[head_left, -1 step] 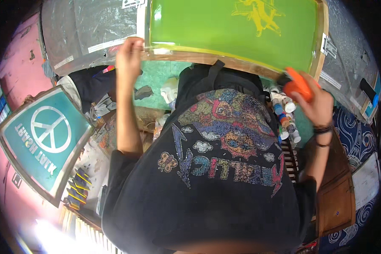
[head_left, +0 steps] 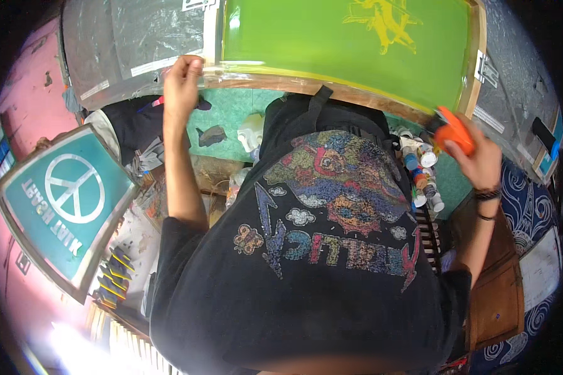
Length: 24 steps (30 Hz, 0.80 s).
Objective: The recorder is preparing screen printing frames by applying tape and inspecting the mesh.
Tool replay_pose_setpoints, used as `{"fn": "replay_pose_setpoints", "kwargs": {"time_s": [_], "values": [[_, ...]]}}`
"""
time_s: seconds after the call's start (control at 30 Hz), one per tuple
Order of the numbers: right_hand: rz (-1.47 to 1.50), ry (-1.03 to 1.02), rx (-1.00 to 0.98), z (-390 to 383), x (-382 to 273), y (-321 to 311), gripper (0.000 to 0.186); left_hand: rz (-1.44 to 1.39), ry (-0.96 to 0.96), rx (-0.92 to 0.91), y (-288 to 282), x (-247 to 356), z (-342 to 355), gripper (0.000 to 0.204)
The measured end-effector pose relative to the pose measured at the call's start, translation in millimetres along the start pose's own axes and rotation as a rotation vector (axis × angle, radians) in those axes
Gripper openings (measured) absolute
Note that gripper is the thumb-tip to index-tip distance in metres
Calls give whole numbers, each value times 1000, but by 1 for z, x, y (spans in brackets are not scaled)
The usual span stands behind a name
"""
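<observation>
A screen-printing frame (head_left: 369,99) lies before me at the top, its wooden rim round a green mesh (head_left: 319,44) with a yellow figure. At the frame's near left corner, my left hand (head_left: 182,84) is closed in a pinch. From its fingers a strip of clear tape (head_left: 238,67) seems to run right along the near rim; its far part is hard to make out. My right hand (head_left: 483,159) grips an orange tape dispenser (head_left: 453,134) with a dark front, close to the near right corner.
Plastic-covered boards (head_left: 131,47) flank the frame. A teal peace-sign screen (head_left: 75,187) leans at the left. Several small bottles (head_left: 422,169) stand below my right hand. A white jug (head_left: 251,132) sits under the frame's edge, and a brown wooden panel (head_left: 497,275) is at the lower right.
My left hand has shifted slightly left, past the frame's corner. My right hand and the orange dispenser have moved a little right and nearer to me.
</observation>
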State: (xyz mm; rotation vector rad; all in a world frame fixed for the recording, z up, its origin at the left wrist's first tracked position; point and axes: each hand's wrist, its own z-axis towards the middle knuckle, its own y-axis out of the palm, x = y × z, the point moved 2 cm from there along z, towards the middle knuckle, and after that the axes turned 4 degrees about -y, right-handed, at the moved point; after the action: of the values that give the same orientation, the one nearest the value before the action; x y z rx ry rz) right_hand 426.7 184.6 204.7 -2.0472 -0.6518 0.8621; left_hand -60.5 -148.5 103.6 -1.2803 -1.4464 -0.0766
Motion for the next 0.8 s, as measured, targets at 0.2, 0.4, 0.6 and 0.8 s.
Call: {"fn": "replay_pose_setpoints", "kwargs": {"time_s": [0.2, 0.4, 0.6, 0.8], "values": [[-97, 210, -138, -27, 75, -26, 54, 78, -85, -172, 8, -47, 13, 23], [-150, 278, -239, -24, 84, -21, 61, 94, -45, -124, 18, -46, 15, 23], [-197, 309, -210, -32, 119, -12, 63, 164, -25, -154, 8, -45, 15, 23], [-240, 272, -201, -37, 161, -9, 64, 274, 1, -80, 3, -51, 18, 21]]}}
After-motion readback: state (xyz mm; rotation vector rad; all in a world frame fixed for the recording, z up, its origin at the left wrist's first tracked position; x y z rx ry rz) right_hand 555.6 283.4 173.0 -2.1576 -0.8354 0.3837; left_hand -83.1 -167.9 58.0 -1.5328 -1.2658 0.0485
